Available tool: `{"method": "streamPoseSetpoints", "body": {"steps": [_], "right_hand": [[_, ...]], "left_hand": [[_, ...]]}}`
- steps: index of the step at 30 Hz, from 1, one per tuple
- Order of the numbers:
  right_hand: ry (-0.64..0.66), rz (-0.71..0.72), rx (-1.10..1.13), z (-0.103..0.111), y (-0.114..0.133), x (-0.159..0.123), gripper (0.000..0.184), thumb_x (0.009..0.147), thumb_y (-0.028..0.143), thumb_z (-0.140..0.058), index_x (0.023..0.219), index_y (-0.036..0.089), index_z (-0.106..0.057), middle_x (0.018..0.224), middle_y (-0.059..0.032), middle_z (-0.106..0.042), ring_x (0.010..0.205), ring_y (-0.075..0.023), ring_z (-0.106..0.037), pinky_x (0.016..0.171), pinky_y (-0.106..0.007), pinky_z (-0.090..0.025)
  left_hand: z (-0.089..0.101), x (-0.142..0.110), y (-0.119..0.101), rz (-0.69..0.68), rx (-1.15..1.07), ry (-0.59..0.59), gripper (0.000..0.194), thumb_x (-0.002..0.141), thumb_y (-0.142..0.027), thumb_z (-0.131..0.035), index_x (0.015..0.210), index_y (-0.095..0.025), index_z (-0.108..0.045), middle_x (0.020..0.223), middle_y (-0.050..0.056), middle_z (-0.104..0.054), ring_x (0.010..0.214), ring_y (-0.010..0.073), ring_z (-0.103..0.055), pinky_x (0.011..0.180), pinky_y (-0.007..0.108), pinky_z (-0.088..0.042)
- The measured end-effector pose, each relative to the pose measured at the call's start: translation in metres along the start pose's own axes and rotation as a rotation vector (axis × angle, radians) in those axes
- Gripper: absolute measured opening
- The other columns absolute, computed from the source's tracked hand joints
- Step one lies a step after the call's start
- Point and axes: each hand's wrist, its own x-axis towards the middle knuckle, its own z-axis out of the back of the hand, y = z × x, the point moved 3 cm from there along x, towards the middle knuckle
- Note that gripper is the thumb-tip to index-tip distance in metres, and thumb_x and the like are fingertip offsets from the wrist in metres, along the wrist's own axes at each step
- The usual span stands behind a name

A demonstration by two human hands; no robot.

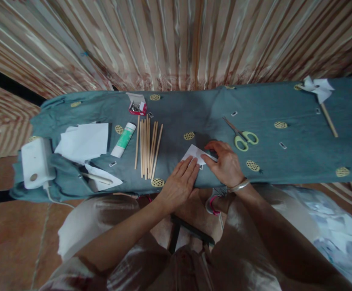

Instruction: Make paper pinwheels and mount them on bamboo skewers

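A folded piece of white paper (194,151) lies on the cloth near the table's front edge. My left hand (179,181) rests flat on its near side with the fingers stretched out. At the paper's right corner is my right hand (224,162), thumb on the paper and fingers curled over its far edge; whether it pinches the paper is hard to see. Just beyond the right hand lie scissors (243,138) with light green handles. Several wooden sticks (148,149) are lined up to the left of my hands.
Left of the sticks are a glue tube (124,140), an open red box of metal pins (137,106), white paper sheets (86,141), a pen (97,178) on paper, and a white corded device (36,161). A paper pinwheel (319,89) lies far right. Striped curtain (176,44) hangs behind.
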Motion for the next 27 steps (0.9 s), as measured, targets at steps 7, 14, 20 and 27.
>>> {"method": "streamPoseSetpoints", "body": {"steps": [7, 14, 20, 27], "right_hand": [[-0.055, 0.03, -0.026, -0.008, 0.007, -0.017, 0.044, 0.093, 0.049, -0.05, 0.121, 0.015, -0.058, 0.123, -0.017, -0.064, 0.115, -0.0318, -0.056, 0.101, -0.048, -0.044], [-0.057, 0.0, -0.056, -0.007, -0.007, -0.029, 0.046, 0.096, 0.047, -0.045, 0.129, 0.017, -0.053, 0.136, -0.0173, -0.057, 0.128, -0.0326, -0.049, 0.106, -0.053, -0.039], [-0.104, -0.004, -0.034, 0.005, -0.022, -0.035, 0.039, 0.096, 0.041, -0.045, 0.125, 0.018, -0.057, 0.132, -0.0173, -0.059, 0.127, -0.0327, -0.05, 0.107, -0.054, -0.039], [-0.112, 0.002, 0.004, 0.011, -0.018, -0.033, 0.035, 0.098, 0.033, -0.036, 0.117, 0.018, -0.061, 0.125, -0.0172, -0.062, 0.121, -0.0301, -0.055, 0.107, -0.052, -0.04]], "left_hand": [[-0.003, 0.001, 0.001, 0.007, 0.022, 0.003, 0.067, 0.094, -0.037, -0.054, 0.146, -0.001, -0.031, 0.154, 0.026, -0.035, 0.148, 0.0353, -0.022, 0.118, 0.053, -0.029], [0.002, -0.013, 0.004, -0.007, 0.048, -0.006, 0.065, 0.093, -0.032, -0.056, 0.145, -0.001, -0.032, 0.153, 0.026, -0.036, 0.148, 0.0333, -0.025, 0.117, 0.05, -0.032], [0.011, -0.054, 0.008, 0.016, 0.085, -0.005, 0.065, 0.093, -0.026, -0.052, 0.149, -0.005, -0.027, 0.153, 0.025, -0.037, 0.148, 0.0322, -0.026, 0.115, 0.05, -0.036], [0.018, -0.064, 0.006, 0.076, 0.02, -0.097, 0.059, 0.094, -0.028, -0.052, 0.147, -0.009, -0.032, 0.146, 0.023, -0.047, 0.14, 0.0341, -0.04, 0.11, 0.053, -0.042]]}}
